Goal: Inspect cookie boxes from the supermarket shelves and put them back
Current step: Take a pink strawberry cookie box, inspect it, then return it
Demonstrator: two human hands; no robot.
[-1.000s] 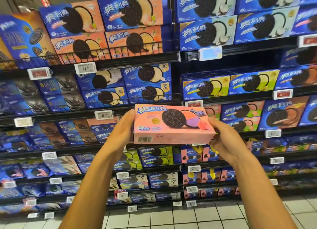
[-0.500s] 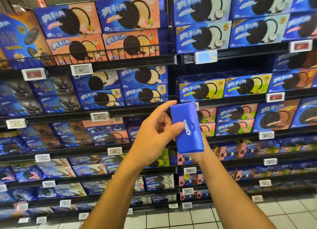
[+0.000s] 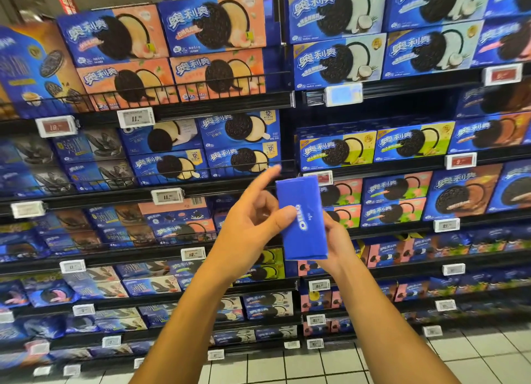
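Observation:
I hold one cookie box upright in front of the shelves, at about the third shelf's height. Its narrow blue side with a white logo faces me; the pink front is turned away. My right hand grips the box from behind and below, mostly hidden by it. My left hand is at the box's left edge. Its thumb lies straight against the blue side and its index finger points up, off the box.
Supermarket shelves fill the view, packed with blue, peach and pink cookie boxes behind low wire rails. Price tags line the shelf edges. White floor tiles show at the bottom.
The box has been turned from flat with its pink front facing me to upright with its blue side facing me. My left index finger has since lifted off its top.

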